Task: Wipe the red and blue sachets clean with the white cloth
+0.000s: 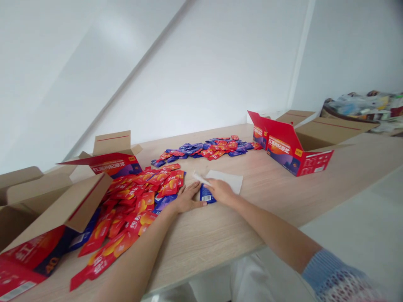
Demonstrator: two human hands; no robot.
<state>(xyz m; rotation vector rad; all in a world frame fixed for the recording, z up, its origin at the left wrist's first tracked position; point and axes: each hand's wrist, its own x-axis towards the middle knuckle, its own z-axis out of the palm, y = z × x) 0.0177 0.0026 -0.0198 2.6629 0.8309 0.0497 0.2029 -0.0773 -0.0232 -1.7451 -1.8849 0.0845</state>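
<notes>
A single blue sachet (pixel 207 195) lies flat on the table in front of me, with a white barcode label facing up. My left hand (pixel 188 199) rests beside it, fingers spread flat and the thumb at the sachet's lower edge. Over the sachet, my right hand (pixel 221 191) is closed on a white folded tissue (pixel 200 178), which sticks out toward the upper left. A flat white sheet (pixel 231 181) lies just behind the right hand, partly covered by it. Left of my left hand spreads a heap of red sachets (pixel 138 197), with some blue ones among them.
A mixed pile of red and blue sachets (pixel 206 149) lies farther back. Open red cartons stand at the right (pixel 285 153), back left (pixel 116 165) and front left (pixel 34 251), flaps outward. The wooden table (pixel 201 247) has its near edge below my arms. White wall behind.
</notes>
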